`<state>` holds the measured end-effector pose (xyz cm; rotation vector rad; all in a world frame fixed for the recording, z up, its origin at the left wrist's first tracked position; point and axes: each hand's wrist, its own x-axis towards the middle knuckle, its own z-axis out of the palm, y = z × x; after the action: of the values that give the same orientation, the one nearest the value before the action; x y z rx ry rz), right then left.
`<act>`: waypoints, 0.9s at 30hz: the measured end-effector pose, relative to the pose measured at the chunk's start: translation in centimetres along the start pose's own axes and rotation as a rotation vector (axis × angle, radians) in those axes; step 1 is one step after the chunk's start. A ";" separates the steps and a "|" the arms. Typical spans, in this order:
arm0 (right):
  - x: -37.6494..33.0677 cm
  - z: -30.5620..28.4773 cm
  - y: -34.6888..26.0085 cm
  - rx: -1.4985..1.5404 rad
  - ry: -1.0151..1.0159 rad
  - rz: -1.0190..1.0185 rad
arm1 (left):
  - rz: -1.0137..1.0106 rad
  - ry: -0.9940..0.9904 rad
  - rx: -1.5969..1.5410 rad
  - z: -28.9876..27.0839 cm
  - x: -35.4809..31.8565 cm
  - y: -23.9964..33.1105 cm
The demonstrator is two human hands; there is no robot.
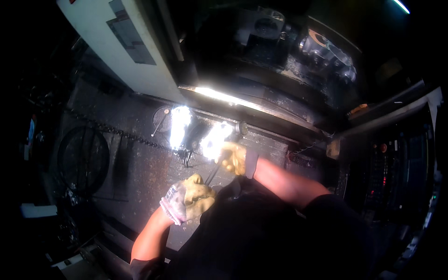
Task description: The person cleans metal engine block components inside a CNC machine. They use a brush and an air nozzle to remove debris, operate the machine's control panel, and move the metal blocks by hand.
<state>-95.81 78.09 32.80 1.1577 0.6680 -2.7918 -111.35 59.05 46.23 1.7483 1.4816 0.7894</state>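
Observation:
My left hand [190, 199], in a yellowish work glove with a pale cuff, is closed at the lower end of a thin dark bar [213, 174]. The bar slants up toward my right hand [235, 158], which wears a yellow glove with a grey cuff. Its fingers are curled beside a glaring metal part [216, 140]; the glare hides what they hold. Left of that part stands another overexposed, upright shiny piece [180, 126]. A small round dark piece [241, 128] sits behind my right hand.
Ahead is an open machine bay with metal castings [326, 51] inside and a lit sill [233, 99]. A pale machine door [126, 42] stands left of it. A control panel [385, 163] with red lights is on the right, and a dark round ring [84, 161] at left.

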 end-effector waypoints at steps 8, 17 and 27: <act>-9.4 -6.1 -13.7 0.003 0.126 -0.592 | 0.249 0.134 0.432 -0.1 14.9 0.8; -23.0 -18.2 -39.4 -0.351 0.614 -1.549 | -0.410 0.528 0.436 5.3 19.3 -13.9; -20.4 -31.3 -58.6 -0.850 0.928 -1.515 | -1.083 0.306 -0.110 14.0 15.8 -19.2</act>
<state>-72.26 141.43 48.96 2.0418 3.4123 -1.4248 -108.15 74.78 22.65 0.5404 2.1823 0.5176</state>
